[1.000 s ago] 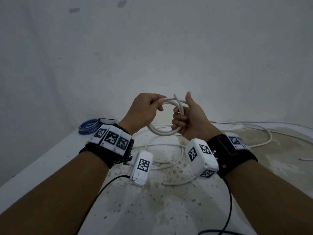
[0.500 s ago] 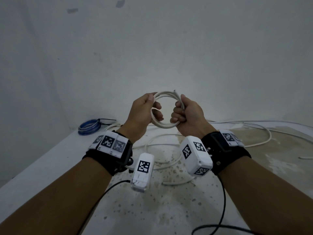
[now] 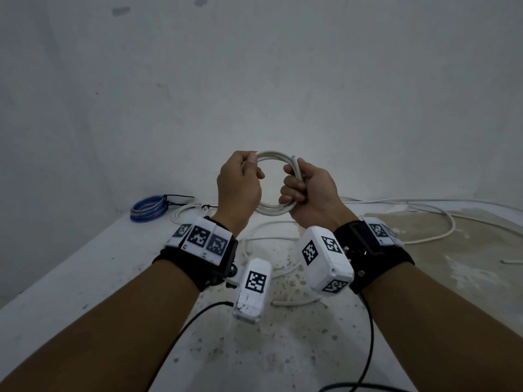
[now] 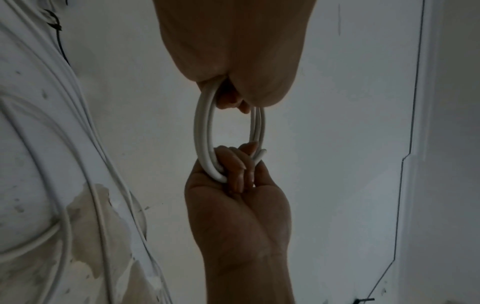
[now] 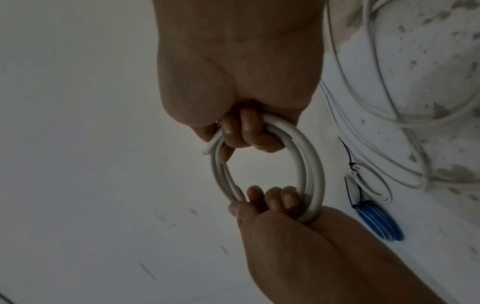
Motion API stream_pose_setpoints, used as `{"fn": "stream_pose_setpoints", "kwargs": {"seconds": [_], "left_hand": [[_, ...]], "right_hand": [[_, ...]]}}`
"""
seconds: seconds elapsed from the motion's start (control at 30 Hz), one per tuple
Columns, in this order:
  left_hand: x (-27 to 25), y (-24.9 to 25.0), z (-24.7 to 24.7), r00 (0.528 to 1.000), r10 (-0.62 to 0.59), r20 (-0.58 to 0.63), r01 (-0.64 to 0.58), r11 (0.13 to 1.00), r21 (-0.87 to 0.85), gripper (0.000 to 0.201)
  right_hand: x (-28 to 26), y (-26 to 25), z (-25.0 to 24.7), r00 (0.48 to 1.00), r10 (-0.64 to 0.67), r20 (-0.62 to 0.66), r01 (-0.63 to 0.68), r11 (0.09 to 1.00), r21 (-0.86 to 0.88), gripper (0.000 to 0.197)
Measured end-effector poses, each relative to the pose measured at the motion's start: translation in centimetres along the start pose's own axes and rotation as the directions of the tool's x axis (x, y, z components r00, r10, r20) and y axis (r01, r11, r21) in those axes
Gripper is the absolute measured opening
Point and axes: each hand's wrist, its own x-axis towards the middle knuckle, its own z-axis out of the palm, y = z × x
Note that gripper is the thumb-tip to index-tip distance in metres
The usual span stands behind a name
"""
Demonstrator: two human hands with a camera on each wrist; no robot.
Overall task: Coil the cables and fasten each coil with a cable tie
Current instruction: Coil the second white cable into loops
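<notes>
The left hand (image 3: 239, 188) is curled round the white cable coil (image 3: 276, 211) at its nine o'clock side, thumb tip pressed on the top strand and the other fingers wrapped through the ring. The right hand (image 3: 310, 193) grips the same coil at three o'clock, its fingers (image 5: 244, 127) folded over the bundled turns; the cut cable end (image 5: 209, 149) pokes out just past them, near the twelve o'clock point of the ring. The coil hangs in the air between both fists, raised above the table (image 3: 70, 278), several turns lying side by side.

Seen from the left wrist, the ring (image 4: 203, 131) looks like a narrow oval with one hand at either end.

Outward from the hands, loose white cable (image 3: 441, 219) sprawls over the stained tabletop, running from below the coil out towards three o'clock. At about ten o'clock from the hands, near the wall, lies a blue coil (image 3: 148, 208) with a black cable tie (image 3: 181, 197) sticking out of it, and just beside it a small white coil (image 3: 184, 212), also fastened with a black tie. Both wrists carry black straps with white marker-tagged camera boxes (image 3: 325, 257), their black leads trailing down towards six o'clock.
</notes>
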Motion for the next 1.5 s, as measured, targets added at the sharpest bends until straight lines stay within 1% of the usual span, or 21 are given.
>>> {"fn": "stream_pose_setpoints", "kwargs": {"seconds": [0.07, 0.13, 0.23, 0.3, 0.43, 0.57, 0.6, 0.67, 0.73, 0.83, 0.93, 1.0, 1.1, 1.17, 1.2, 1.27, 1.3, 1.33, 1.4, 1.43, 1.5], "left_hand": [[-0.5, 0.1, -0.1, 1.000, 0.014, 0.010, -0.014, 1.000, 0.012, 0.020], [-0.7, 0.2, -0.4, 0.999, 0.015, 0.053, -0.016, 1.000, 0.011, 0.021], [0.1, 0.8, -0.9, 0.982, 0.025, 0.186, -0.036, 0.998, 0.058, 0.022], [0.9, 1.4, -1.2, 0.957, 0.035, 0.290, -0.066, 0.993, 0.098, 0.022], [1.8, 2.5, -1.7, 0.888, 0.094, 0.449, -0.216, 0.950, 0.228, 0.020], [1.7, 2.5, -1.9, 0.852, 0.099, 0.514, -0.258, 0.934, 0.247, 0.018], [1.7, 2.5, -1.9, 0.848, 0.125, 0.515, -0.293, 0.920, 0.260, 0.018], [1.7, 2.4, -1.8, 0.829, 0.222, 0.514, -0.405, 0.871, 0.278, 0.016], [1.5, 2.5, -1.7, 0.812, 0.275, 0.515, -0.447, 0.860, 0.246, 0.011], [1.4, 2.3, -2.0, 0.821, 0.289, 0.493, -0.426, 0.884, 0.191, 0.011], [1.3, 2.0, -2.0, 0.822, 0.331, 0.464, -0.454, 0.872, 0.181, 0.010], [1.2, 1.7, -2.1, 0.844, 0.340, 0.415, -0.438, 0.883, 0.166, 0.010], [1.0, 1.4, -2.1, 0.883, 0.286, 0.372, -0.365, 0.917, 0.163, 0.012], [1.0, 1.4, -2.0, 0.891, 0.223, 0.396, -0.321, 0.926, 0.201, 0.013], [1.0, 1.6, -2.0, 0.894, 0.163, 0.418, -0.274, 0.936, 0.222, 0.014], [0.9, 2.0, -1.8, 0.883, 0.003, 0.470, -0.151, 0.949, 0.277, 0.017], [0.9, 2.1, -1.7, 0.868, -0.063, 0.492, -0.118, 0.938, 0.327, 0.020], [0.8, 2.2, -1.6, 0.856, -0.091, 0.509, -0.133, 0.912, 0.387, 0.024], [0.6, 2.0, -1.3, 0.860, -0.060, 0.508, -0.208, 0.867, 0.454, 0.030], [0.6, 1.9, -1.2, 0.870, -0.036, 0.491, -0.214, 0.870, 0.443, 0.029], [0.5, 1.6, -1.1, 0.887, -0.013, 0.462, -0.173, 0.917, 0.359, 0.025]], "right_hand": [[0.1, 0.1, 0.0, 1.000, -0.011, -0.012, 0.011, 1.000, -0.001, 0.036], [0.2, 0.2, 0.0, 0.998, -0.044, -0.048, 0.043, 0.999, -0.020, 0.037], [0.2, 0.3, -0.2, 0.992, -0.100, -0.072, 0.092, 0.990, -0.108, 0.038], [0.1, 0.2, -0.4, 0.993, -0.109, -0.047, 0.099, 0.979, -0.177, 0.038], [-0.2, 0.0, -0.1, 0.995, -0.104, 0.001, 0.101, 0.961, -0.257, 0.037], [-0.3, 0.3, 0.1, 0.994, -0.105, 0.026, 0.107, 0.924, -0.367, 0.034], [-0.4, 0.3, 0.2, 0.995, -0.097, 0.029, 0.100, 0.913, -0.396, 0.034], [-0.6, 0.3, 0.3, 0.996, -0.082, 0.030, 0.087, 0.896, -0.435, 0.034], [-0.7, 0.3, 0.4, 0.998, -0.068, 0.017, 0.069, 0.908, -0.414, 0.037], [-0.8, 0.2, 0.4, 0.999, -0.043, 0.008, 0.043, 0.922, -0.384, 0.045], [-0.8, 0.2, 0.4, 0.999, -0.042, 0.013, 0.044, 0.911, -0.411, 0.042], [-0.7, 0.2, 0.4, 0.999, -0.040, 0.019, 0.044, 0.907, -0.420, 0.040], [-0.6, 0.1, 0.3, 0.999, -0.039, 0.003, 0.036, 0.898, -0.439, 0.039], [-0.5, 0.2, 0.1, 0.999, -0.046, -0.018, 0.032, 0.892, -0.451, 0.039], [-0.5, 0.3, 0.1, 0.998, -0.053, -0.030, 0.033, 0.883, -0.467, 0.038], [-0.5, 0.4, 0.2, 0.996, -0.081, -0.049, 0.042, 0.841, -0.539, 0.036], [-0.6, 0.4, 0.3, 0.993, -0.101, -0.054, 0.051, 0.809, -0.585, 0.034], [-0.7, 0.4, 0.5, 0.991, -0.122, -0.056, 0.061, 0.778, -0.625, 0.031], [-0.8, 0.4, 0.7, 0.986, -0.151, -0.062, 0.074, 0.750, -0.658, 0.026], [-0.7, 0.3, 0.6, 0.985, -0.158, -0.070, 0.076, 0.760, -0.645, 0.026], [-0.8, 0.2, 0.4, 0.984, -0.150, -0.092, 0.068, 0.808, -0.586, 0.028]]}}
